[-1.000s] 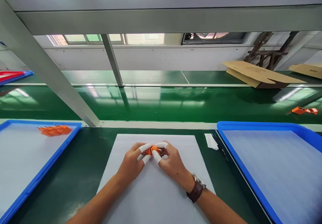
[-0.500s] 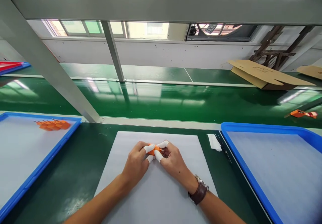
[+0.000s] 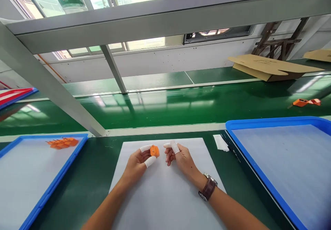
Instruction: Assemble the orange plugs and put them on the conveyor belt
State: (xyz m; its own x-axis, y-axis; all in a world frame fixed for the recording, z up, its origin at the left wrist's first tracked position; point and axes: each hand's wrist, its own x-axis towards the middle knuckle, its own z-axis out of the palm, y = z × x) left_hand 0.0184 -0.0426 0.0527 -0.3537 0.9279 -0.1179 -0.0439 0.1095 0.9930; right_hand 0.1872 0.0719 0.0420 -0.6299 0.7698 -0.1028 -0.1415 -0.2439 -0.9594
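Note:
My left hand [image 3: 138,163] pinches a small orange plastic piece [image 3: 154,151] between thumb and forefinger, above a white sheet [image 3: 165,195]. The piece shows a rounded end with a small hole in its face. White finger covers sit on the thumb and forefinger of both hands. A short gap to the right separates the piece from my right hand [image 3: 181,157]. That hand has its thumb against the forefinger and the other fingers curled, with nothing visible in it. A wristwatch [image 3: 208,187] with a brown strap is on my right wrist.
A blue-rimmed tray [image 3: 55,188] on the left holds several orange pieces [image 3: 62,143]. Another blue-rimmed tray [image 3: 258,181] stands right, beside a white scrap [image 3: 221,143]. Beyond are a green surface [image 3: 160,111], an orange object [image 3: 306,102], cardboard [image 3: 274,65] and a metal frame [image 3: 74,101].
My right hand has let go of the orange piece and drawn slightly away to the right. The piece stays in my left hand, now turned end-on. The camera view has tilted.

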